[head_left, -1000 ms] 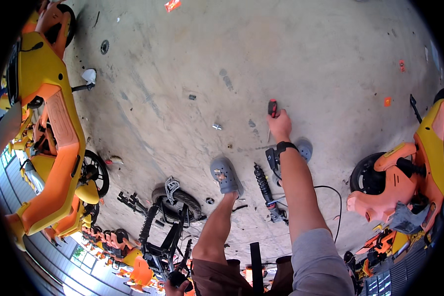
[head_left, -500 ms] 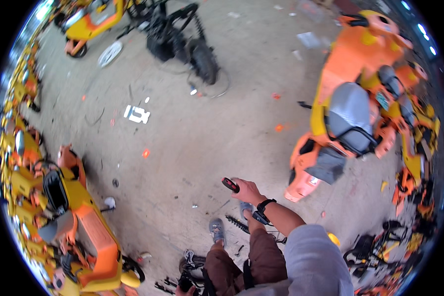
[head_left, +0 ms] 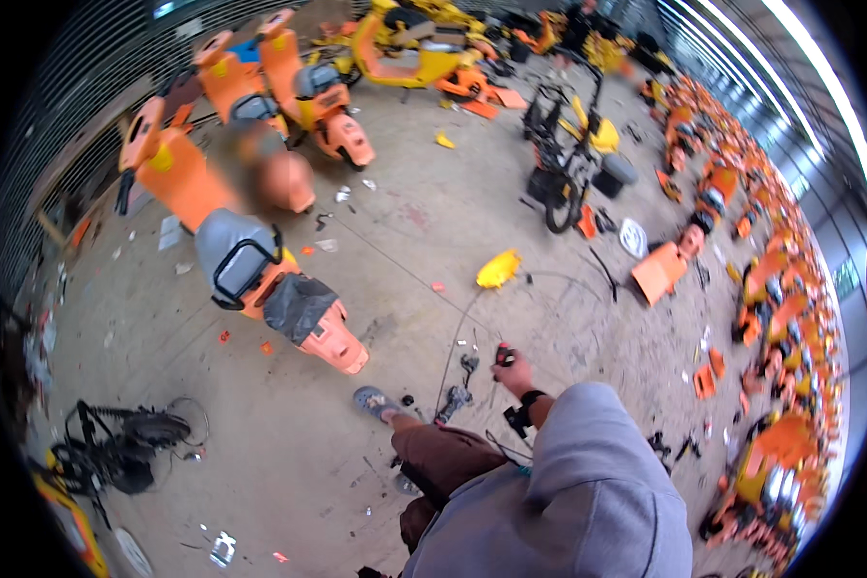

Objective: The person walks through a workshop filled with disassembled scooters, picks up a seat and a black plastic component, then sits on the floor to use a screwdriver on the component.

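Observation:
My right hand (head_left: 516, 374), with a black band at its wrist, is closed around a black-and-red tool (head_left: 503, 354). Only the tool's short end shows past the fingers, so its exact kind cannot be told. Below it on the concrete lie a dark metal part (head_left: 456, 397) and a thin cable. Just left of these is my foot in a grey clog (head_left: 374, 402). My left hand is out of sight. To the left stands an orange scooter with a grey seat (head_left: 236, 255) and a dark cover over its tail.
More orange scooters (head_left: 323, 96) stand at the far left. A stripped black scooter frame (head_left: 125, 438) lies at the lower left. A yellow panel (head_left: 498, 270) rests ahead, beyond it a partly stripped scooter (head_left: 564, 178). Dense scooter rows (head_left: 780, 318) line the right; a person (head_left: 580, 29) stands far back.
My view has swung to the right, so the grey-seated scooter now appears on the left. My right hand still grips the tool. My left hand, partly visible before at the lower edge, has gone from view.

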Demonstrator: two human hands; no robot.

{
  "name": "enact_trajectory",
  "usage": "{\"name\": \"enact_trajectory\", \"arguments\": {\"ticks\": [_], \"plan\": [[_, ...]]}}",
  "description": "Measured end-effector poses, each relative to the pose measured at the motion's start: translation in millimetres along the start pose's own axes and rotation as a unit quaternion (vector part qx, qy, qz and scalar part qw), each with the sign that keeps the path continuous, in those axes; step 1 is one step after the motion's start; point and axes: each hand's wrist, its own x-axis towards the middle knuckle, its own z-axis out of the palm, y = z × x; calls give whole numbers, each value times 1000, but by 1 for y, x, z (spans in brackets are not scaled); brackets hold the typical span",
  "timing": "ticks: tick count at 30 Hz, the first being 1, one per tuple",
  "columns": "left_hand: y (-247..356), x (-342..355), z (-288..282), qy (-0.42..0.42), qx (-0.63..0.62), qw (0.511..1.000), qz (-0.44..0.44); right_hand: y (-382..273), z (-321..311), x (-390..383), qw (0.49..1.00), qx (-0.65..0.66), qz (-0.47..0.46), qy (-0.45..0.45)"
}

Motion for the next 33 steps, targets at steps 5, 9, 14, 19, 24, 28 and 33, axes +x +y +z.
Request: {"name": "enact_trajectory", "arguments": {"ticks": [5,9,14,19,24,28,33], "plan": [[111,16,-14,-51,25,997,46,199,-179,-39,953,75,176,234],[206,-24,39,-57,88,990,98,304,-221,-100,845,181,331,379],[252,-40,165,-170,155,970,73,462,-260,-159,790,126,406,441],[306,-74,315,-169,265,928,199,424,-260,-118,774,237,435,393],[346,-104,522,-208,303,880,300,413,-335,-21,799,205,399,401],[384,-140,647,-235,356,838,340,365,-401,81,848,184,347,356],[390,-220,829,-297,387,841,235,359,-482,139,822,217,279,447]]}}
